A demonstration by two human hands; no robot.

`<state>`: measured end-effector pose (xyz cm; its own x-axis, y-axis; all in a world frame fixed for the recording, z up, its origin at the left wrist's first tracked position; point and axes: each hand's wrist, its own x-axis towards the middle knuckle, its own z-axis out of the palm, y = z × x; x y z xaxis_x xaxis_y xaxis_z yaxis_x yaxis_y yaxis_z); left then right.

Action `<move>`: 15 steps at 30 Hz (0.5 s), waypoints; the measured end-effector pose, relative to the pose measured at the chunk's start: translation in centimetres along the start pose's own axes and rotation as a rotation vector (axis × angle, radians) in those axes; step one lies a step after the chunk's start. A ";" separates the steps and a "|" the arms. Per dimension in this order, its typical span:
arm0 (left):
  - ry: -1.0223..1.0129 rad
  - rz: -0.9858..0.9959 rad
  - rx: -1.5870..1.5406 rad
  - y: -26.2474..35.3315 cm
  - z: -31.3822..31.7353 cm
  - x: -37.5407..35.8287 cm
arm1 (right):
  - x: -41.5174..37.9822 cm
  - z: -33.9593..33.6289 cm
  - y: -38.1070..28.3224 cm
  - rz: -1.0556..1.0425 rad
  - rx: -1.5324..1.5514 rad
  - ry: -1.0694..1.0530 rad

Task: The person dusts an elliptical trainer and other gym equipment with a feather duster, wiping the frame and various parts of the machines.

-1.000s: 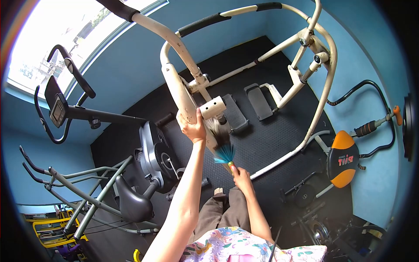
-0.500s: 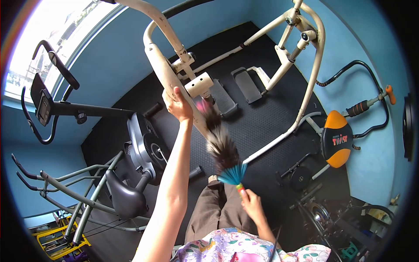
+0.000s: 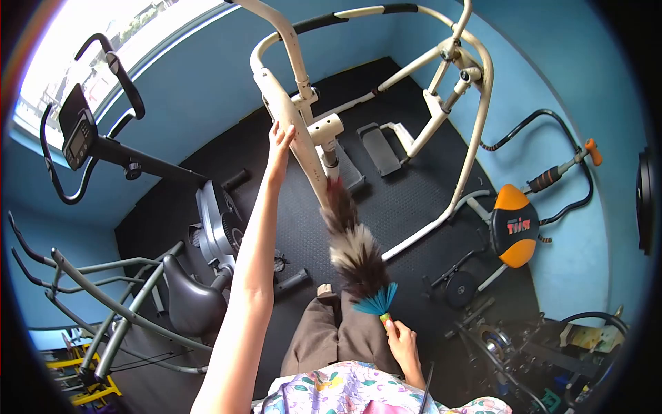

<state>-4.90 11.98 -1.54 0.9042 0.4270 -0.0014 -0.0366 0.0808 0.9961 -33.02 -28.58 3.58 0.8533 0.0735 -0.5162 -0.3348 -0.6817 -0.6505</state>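
Feather duster, brown and white with teal base (image 3: 362,265): right hand (image 3: 402,343), grip closed round its handle; plumes beside the frame. Cream tubular-steel exercise frame (image 3: 289,117) (paint chipped): left hand (image 3: 281,143) against its post, fingers partly extended.

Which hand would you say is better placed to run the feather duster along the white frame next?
Probably the right hand: it grips the feather duster by its handle, with the feathers close to the white frame. The left hand is against that frame.
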 end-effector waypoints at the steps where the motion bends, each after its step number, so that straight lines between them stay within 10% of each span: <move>1: 0.015 0.012 -0.024 1.0 0.5 -0.8 | -0.1 -1.0 -0.3 0.011 -0.045 0.011; 15: 0.048 -0.361 -0.510 -2.7 -0.5 -4.4 | 3.0 -8.4 -10.5 -0.244 -0.549 -0.010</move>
<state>-8.99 10.30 -4.28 0.8780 0.3311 -0.3456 0.0585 0.6424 0.7641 -23.61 -27.30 13.49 0.8751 0.2802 -0.3946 0.1280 -0.9203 -0.3698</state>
